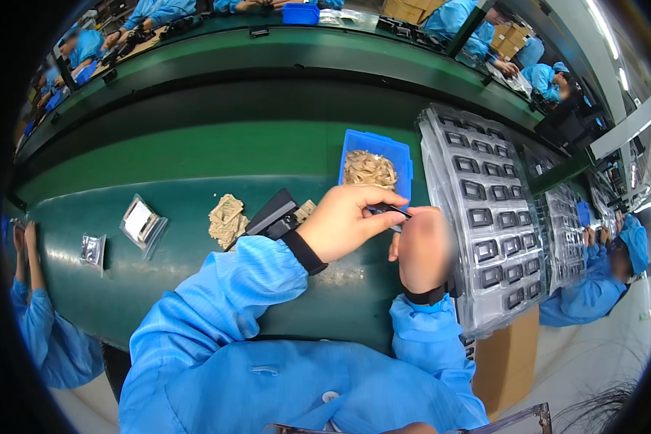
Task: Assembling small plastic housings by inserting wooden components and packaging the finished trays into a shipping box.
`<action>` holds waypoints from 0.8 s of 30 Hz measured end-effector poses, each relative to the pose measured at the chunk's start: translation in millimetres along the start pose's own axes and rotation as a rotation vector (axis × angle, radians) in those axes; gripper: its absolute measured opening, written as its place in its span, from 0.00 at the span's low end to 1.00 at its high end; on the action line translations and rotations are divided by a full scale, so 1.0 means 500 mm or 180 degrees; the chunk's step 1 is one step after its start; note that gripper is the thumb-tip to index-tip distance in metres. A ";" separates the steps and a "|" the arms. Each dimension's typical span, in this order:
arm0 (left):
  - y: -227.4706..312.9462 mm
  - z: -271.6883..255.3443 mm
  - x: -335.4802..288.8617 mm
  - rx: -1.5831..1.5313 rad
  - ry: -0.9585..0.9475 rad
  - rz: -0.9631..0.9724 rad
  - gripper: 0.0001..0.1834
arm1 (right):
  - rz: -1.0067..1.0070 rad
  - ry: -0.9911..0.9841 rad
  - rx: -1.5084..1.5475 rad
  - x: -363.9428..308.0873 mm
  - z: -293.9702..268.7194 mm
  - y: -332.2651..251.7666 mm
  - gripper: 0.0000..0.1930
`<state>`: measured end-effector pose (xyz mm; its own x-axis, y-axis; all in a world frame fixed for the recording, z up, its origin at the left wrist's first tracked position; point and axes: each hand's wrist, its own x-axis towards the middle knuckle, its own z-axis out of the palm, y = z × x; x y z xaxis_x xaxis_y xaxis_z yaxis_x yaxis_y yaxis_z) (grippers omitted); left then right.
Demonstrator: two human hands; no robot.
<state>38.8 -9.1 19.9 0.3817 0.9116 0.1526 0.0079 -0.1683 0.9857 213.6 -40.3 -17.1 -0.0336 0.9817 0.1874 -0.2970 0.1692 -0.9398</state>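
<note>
My left hand (349, 223) reaches in above the bench and pinches a small black part (385, 210) between thumb and fingers. Against the part's other end is my right hand (422, 249), its fingers curled in; this hand is blurred, and its fingertips are mostly hidden. The part's exact kind cannot be made out. Just beyond both hands is a blue bin (346, 155) holding many small tan pieces (369, 171). A black device (273, 215) is strapped at my left wrist, with a pile of similar tan pieces (228, 219) beside it.
Stacked clear plastic trays (448, 170) with rows of black frame-shaped parts rise close at my right. Small clear bags (144, 223) lie on the green bench (173, 289) at left. A cardboard box (506, 362) stands below the trays. Other people in blue work around.
</note>
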 end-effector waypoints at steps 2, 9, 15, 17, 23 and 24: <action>-0.022 0.003 0.002 -0.0055 0.0110 0.0166 0.13 | -0.0073 -0.0106 0.0091 -0.001 0.005 0.001 0.09; -0.009 -0.002 -0.003 0.0052 0.0065 0.0316 0.12 | -0.0374 -0.0298 0.0122 -0.006 0.003 -0.002 0.07; -0.005 -0.005 -0.005 -0.0296 0.0019 0.0321 0.10 | -0.0599 -0.0344 0.0109 -0.007 0.009 -0.003 0.06; -0.018 -0.003 -0.003 -0.0063 0.0006 0.0854 0.09 | -0.0688 -0.0338 0.0110 -0.011 0.005 -0.003 0.06; -0.015 0.014 -0.012 0.0146 0.0156 0.0650 0.08 | -0.0472 0.0212 0.0009 -0.023 0.017 -0.014 0.11; -0.015 0.017 -0.011 0.0149 0.0159 0.0641 0.08 | -0.0240 0.0377 0.0098 -0.022 0.017 -0.018 0.13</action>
<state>44.3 -16.0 11.0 0.3338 0.8750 0.3506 -0.0205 -0.3651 0.9308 208.5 -53.3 -8.2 0.1023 0.9700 0.2204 -0.3237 0.2420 -0.9147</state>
